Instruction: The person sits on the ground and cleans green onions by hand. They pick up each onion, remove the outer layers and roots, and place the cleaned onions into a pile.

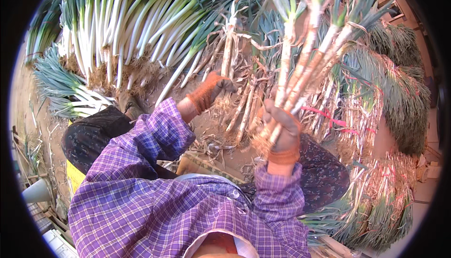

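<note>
Right hand [282, 131] gathers a bunch of green onions [305, 72], as I judge it.
I see its fingers closed around the root ends, the bunch raised front right; the left hand [206, 93] curls at a lone stalk [228, 46], its hold unclear to me. Adding that stalk would call for a firm left grip. Husks [221, 150] litter the earthen floor [199, 129]; tied bundles [404, 103] line the right.

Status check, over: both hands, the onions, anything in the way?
Right hand: grip closed around several green onions near their roots. Left hand beside another onion stalk, contact unclear. Nothing visibly blocking; pink ribbon just right of right hand.
</note>
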`<action>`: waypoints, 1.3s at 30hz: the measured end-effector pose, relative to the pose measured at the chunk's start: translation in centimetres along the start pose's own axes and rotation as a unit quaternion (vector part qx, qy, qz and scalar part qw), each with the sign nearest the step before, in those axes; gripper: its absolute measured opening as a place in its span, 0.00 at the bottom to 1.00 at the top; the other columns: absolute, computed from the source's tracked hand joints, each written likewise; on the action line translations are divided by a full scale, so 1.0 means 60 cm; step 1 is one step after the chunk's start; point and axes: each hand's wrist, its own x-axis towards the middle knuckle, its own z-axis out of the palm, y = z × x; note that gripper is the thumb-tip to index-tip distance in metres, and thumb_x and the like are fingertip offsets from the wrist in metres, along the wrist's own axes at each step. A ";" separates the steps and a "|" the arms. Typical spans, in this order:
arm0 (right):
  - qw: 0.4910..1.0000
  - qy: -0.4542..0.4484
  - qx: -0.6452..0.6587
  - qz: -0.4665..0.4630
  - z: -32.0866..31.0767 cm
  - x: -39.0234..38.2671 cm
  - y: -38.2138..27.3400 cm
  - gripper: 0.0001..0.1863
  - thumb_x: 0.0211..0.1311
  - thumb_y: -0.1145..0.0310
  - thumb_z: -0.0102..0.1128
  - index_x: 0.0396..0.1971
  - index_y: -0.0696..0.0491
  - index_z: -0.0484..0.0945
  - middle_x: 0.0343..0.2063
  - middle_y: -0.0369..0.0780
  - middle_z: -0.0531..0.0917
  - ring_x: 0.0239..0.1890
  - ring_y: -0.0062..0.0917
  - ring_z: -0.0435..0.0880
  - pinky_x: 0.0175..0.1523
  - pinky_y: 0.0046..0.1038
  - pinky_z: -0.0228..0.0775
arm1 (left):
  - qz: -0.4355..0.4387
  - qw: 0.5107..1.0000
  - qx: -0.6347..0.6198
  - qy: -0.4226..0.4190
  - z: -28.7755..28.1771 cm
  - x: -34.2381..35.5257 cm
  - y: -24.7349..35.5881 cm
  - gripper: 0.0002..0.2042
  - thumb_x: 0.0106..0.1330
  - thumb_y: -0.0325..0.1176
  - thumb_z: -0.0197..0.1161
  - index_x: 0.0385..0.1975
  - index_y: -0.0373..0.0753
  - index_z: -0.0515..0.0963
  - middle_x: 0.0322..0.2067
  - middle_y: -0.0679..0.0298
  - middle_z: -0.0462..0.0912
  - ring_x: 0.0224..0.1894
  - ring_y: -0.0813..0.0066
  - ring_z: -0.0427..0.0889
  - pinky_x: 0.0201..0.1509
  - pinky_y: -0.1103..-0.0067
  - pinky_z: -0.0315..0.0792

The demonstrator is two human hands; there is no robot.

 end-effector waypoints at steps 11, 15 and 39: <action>0.984 -0.092 -0.032 0.150 -0.164 0.054 0.308 0.15 0.60 0.65 0.50 0.39 0.58 0.82 0.37 0.43 0.83 0.41 0.28 0.80 0.51 0.30 0.70 | 0.036 0.895 0.406 -0.181 0.088 -0.160 -0.006 0.06 0.51 0.27 0.54 0.28 0.38 0.77 0.22 0.53 0.76 0.29 0.50 0.77 0.33 0.68 0.70; 0.954 -0.056 0.148 0.255 -0.140 0.043 0.267 0.14 0.55 0.65 0.54 0.34 0.59 0.81 0.28 0.41 0.82 0.28 0.27 0.81 0.34 0.26 0.76 | -0.090 0.933 0.325 -0.122 0.115 -0.151 0.007 0.07 0.55 0.31 0.55 0.28 0.36 0.77 0.21 0.58 0.77 0.25 0.62 0.77 0.30 0.72 0.72; 0.961 -0.060 -0.268 0.041 -0.083 -0.055 0.252 0.13 0.62 0.67 0.56 0.41 0.60 0.81 0.36 0.41 0.84 0.39 0.26 0.81 0.45 0.28 0.72 | -0.291 0.838 -0.458 0.050 0.139 -0.046 -0.081 0.23 0.65 0.43 0.58 0.53 0.33 0.71 0.45 0.57 0.80 0.44 0.70 0.81 0.49 0.75 0.77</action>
